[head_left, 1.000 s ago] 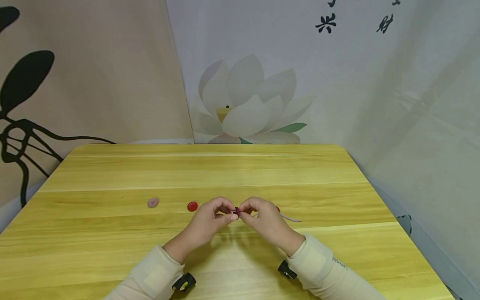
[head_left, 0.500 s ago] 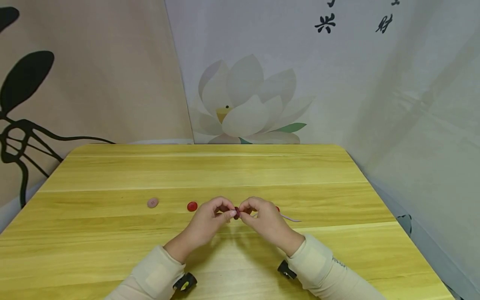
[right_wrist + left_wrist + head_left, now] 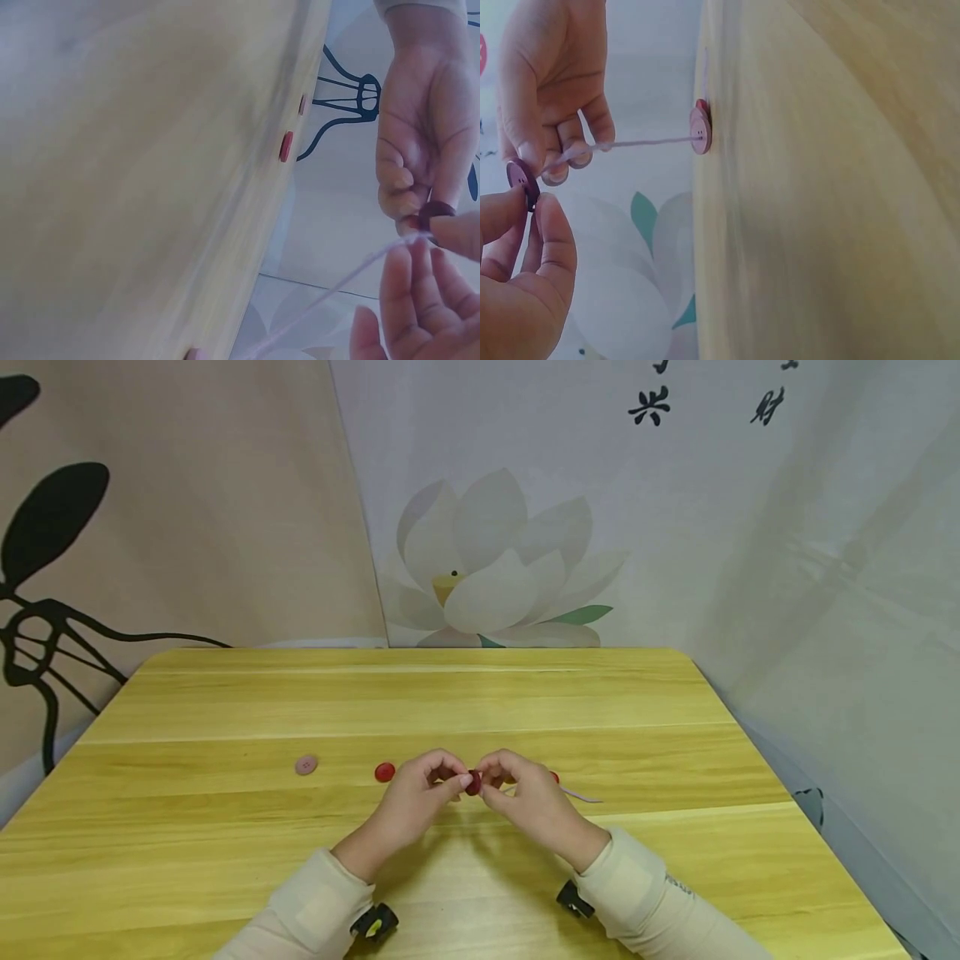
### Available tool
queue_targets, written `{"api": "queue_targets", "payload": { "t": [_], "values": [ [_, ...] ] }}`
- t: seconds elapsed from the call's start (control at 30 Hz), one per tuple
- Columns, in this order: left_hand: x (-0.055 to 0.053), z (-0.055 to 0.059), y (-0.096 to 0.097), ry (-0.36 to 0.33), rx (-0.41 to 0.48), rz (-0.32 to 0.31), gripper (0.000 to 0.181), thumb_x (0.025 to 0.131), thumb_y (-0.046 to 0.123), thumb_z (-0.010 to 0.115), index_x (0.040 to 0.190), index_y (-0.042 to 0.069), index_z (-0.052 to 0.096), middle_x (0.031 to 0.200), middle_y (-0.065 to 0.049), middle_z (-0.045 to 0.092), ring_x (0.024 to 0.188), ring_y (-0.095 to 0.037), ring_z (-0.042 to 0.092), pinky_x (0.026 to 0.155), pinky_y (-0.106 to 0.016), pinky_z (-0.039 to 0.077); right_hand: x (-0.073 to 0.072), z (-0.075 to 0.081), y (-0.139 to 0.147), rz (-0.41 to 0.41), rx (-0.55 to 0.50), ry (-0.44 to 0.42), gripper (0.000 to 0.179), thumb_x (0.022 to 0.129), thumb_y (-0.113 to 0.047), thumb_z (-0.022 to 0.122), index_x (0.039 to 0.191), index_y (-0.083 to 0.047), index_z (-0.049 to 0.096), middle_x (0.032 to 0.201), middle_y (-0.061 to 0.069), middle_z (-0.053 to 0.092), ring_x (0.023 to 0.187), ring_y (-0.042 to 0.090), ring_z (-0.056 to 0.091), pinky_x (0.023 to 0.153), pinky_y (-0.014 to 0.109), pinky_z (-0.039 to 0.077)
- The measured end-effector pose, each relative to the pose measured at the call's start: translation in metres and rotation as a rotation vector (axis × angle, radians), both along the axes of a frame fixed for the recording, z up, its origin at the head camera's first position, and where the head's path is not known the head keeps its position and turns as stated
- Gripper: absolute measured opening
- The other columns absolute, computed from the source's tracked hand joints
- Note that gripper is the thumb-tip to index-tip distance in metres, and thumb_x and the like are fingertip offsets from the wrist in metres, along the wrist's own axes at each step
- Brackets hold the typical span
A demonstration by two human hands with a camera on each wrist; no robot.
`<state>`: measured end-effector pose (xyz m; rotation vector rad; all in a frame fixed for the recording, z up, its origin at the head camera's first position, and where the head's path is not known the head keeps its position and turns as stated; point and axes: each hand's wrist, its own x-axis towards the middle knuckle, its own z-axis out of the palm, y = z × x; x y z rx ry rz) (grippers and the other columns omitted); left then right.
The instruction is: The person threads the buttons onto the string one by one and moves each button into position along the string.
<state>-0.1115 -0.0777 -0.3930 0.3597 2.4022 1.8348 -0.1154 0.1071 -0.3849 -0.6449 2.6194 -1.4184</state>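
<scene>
Between both hands, above the table, is a dark red button. My left hand pinches it between thumb and fingers, which the left wrist view shows best, with the button's holes facing out. On the button's other side, my right hand pinches the pale purple string right at the button. That string runs from the fingers down to a pink button threaded on it, with a red button just behind. In the head view, the right hand mostly covers these threaded buttons; the string's tail shows beyond them.
On the wooden table, a loose pink button lies to the left and a loose red button lies close to the left hand. A printed cloth backdrop hangs behind the table's far edge.
The dark red button has turned from nearly edge-on to showing more of its face. The left fingers have shifted slightly on it and both hands have risen a little.
</scene>
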Motion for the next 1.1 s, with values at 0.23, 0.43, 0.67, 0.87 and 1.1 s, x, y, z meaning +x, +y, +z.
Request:
{"api": "queue_targets", "payload": {
  "t": [0.23,0.43,0.67,0.87,1.1],
  "values": [
    [-0.0003,0.0004,-0.0007,-0.009,0.002,0.012,0.007,0.093,0.010,0.064,0.093,0.003,0.063,0.086,-0.006,0.064,0.077,-0.018,0.058,0.070,-0.037,0.052,-0.0004,-0.0009,-0.0005,0.016,0.014,0.004,0.023,0.091,-0.008,0.066,0.113,-0.011,0.062,0.087,-0.008,0.065,0.086,0.011,0.060,0.083,0.046,0.049],
    [-0.0011,-0.0007,0.0000,-0.019,0.006,0.026,0.005,0.093,0.007,0.063,0.093,0.002,0.063,0.088,-0.007,0.064,0.077,-0.018,0.059,0.072,-0.040,0.053,-0.0004,-0.0013,-0.0007,0.039,0.005,0.000,0.029,0.090,-0.011,0.069,0.117,-0.011,0.061,0.088,-0.008,0.066,0.087,0.012,0.060,0.084,0.047,0.050],
    [-0.0021,-0.0020,0.0013,0.001,0.011,0.025,0.004,0.093,0.005,0.063,0.092,0.001,0.063,0.088,-0.007,0.064,0.077,-0.019,0.059,0.070,-0.037,0.053,-0.0015,-0.0024,-0.0021,0.052,0.012,0.000,0.030,0.088,-0.014,0.071,0.117,-0.013,0.062,0.090,-0.009,0.066,0.087,0.011,0.060,0.086,0.045,0.049],
    [-0.0022,-0.0032,0.0028,0.015,0.021,0.023,0.004,0.092,0.004,0.063,0.092,0.000,0.063,0.090,-0.008,0.065,0.080,-0.019,0.060,0.071,-0.033,0.053,-0.0017,-0.0023,-0.0019,0.059,0.021,0.016,0.029,0.088,-0.012,0.071,0.116,-0.012,0.062,0.090,-0.009,0.066,0.088,0.010,0.060,0.091,0.047,0.045],
    [-0.0017,-0.0035,0.0014,0.023,0.000,0.021,0.004,0.092,0.006,0.064,0.091,0.002,0.064,0.090,-0.007,0.065,0.081,-0.017,0.060,0.071,-0.028,0.052,-0.0027,-0.0030,-0.0021,0.058,0.031,0.029,0.028,0.088,-0.011,0.070,0.115,-0.012,0.062,0.093,-0.008,0.065,0.092,0.017,0.060,0.090,0.050,0.044]
  ]
}}
